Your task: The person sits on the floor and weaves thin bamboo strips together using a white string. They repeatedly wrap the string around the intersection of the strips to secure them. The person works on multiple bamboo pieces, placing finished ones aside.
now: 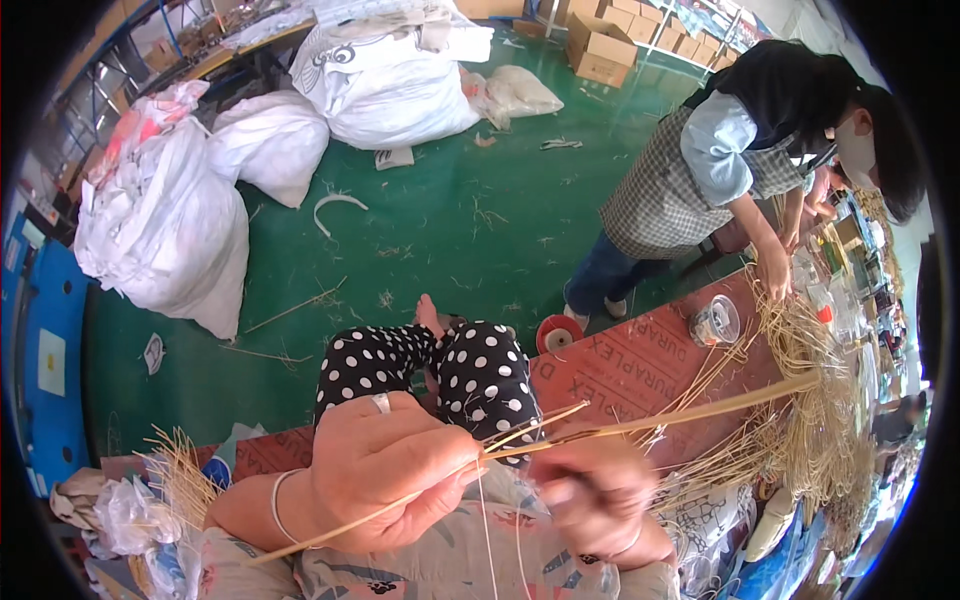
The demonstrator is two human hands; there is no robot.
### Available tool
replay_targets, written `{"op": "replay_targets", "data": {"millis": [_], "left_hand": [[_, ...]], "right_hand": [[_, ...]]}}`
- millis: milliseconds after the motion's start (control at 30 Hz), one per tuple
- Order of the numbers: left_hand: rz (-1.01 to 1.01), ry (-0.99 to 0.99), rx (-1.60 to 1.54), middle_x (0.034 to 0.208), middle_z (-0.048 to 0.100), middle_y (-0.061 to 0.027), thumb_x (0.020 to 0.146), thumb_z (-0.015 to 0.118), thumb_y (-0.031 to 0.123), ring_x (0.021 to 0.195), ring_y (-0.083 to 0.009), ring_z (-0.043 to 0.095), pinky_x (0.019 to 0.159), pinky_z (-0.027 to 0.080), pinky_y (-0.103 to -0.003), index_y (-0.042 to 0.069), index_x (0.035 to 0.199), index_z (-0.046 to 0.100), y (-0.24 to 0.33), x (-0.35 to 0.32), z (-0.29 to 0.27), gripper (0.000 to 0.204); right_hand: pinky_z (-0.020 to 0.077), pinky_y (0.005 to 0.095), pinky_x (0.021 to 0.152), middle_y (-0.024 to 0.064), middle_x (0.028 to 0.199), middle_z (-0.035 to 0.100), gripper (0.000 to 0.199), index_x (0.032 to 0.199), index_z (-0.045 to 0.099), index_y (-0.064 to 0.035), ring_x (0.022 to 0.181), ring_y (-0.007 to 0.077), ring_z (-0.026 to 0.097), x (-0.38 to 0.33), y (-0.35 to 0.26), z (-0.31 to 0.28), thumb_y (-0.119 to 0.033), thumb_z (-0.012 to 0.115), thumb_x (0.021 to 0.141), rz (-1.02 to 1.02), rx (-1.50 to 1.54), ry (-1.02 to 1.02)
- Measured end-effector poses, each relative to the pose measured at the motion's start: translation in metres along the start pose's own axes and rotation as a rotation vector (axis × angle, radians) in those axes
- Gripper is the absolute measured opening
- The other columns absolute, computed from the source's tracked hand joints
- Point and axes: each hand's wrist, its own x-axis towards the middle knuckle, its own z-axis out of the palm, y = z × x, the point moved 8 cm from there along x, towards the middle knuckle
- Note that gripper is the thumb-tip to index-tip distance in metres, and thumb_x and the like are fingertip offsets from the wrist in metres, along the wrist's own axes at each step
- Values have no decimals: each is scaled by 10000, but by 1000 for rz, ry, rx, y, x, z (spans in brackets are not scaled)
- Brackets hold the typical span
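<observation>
My left hand (385,465), with a ring and a thin bracelet, is closed around a few straw stalks (700,408). These run from below my left wrist up to the right; a shorter stalk sticks out beside them. From the pinch at my fingertips hangs a thin white thread (487,535), with another strand close by. Just under the stalks, my right hand (598,495) is smeared by motion. Its fingers are curled near the thread, but whether they hold it cannot be made out.
At the right a person in a checked apron (660,180) handles a heap of straw (815,440) on the reddish board (615,375). A clear tub (714,322) stands there. White sacks (165,225) and an open carton (600,52) sit on the green floor (430,215). More straw (180,470) lies left.
</observation>
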Motion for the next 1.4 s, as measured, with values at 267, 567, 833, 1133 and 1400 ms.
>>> {"op": "replay_targets", "data": {"millis": [267,567,833,1133,1400], "left_hand": [[91,115,129,614,550,-24,642,668,43,431,-146,475,386,344,-244,32,841,569,13,-6,-3,223],[14,-107,123,604,539,-11,617,676,61,442,-142,482,396,356,-258,49,825,579,22,-12,1,230],[-179,-155,-429,567,554,-34,757,627,68,437,-166,492,408,354,-270,25,794,612,-4,-13,4,59],[-255,-304,-735,731,615,-100,825,569,62,618,-146,590,539,440,-248,-23,911,586,-7,-22,17,122],[-415,-434,-911,727,633,-103,780,621,50,606,-155,596,521,437,-246,-34,862,616,-14,-31,34,117]], "right_hand": [[455,281,538,94,738,610,210,897,584,-14,591,218,585,3,4,28,19,666,706,-157,212,46],[426,306,488,142,720,600,240,995,555,36,535,226,545,12,-34,36,-22,627,773,-119,244,-235],[408,241,397,185,662,598,188,848,615,44,482,163,540,11,6,-21,-112,663,754,-88,619,156],[418,303,508,113,761,609,270,994,615,8,587,209,567,28,-2,34,-96,651,748,-121,536,-398],[382,283,425,103,620,578,116,766,611,27,500,193,546,34,0,40,-82,648,754,-183,701,-387]]}}
